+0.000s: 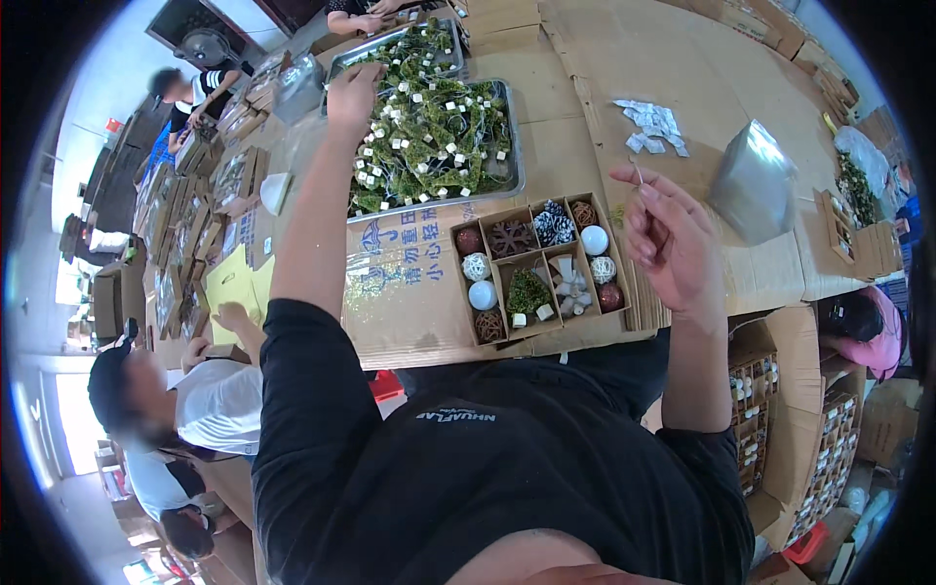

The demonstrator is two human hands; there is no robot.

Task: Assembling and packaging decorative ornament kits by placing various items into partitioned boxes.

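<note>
My left hand (352, 97) reaches over the far left of a metal tray (519, 146) heaped with green mossy tree ornaments (429, 136) with small white cube bases. Its fingers are bent together at the heap; what they grip is hidden. Above the cardboard at the right, my right hand (671, 234) is raised with curled fingers and a thin pale strand at the fingertips. Between my arms lies a divided cardboard box (499, 267) holding balls, a brown snowflake, a frosted pinecone (553, 224), a mossy tree (527, 295) and a pale bow-like ornament (570, 284).
White packets (653, 125) lie beyond my right hand, near a clear plastic box (756, 183). A second tray (456, 49) of mossy ornaments stands behind the first. Co-workers sit at the left among stacked boxes (185, 224). A large carton (788, 409) of filled boxes stands at the lower right.
</note>
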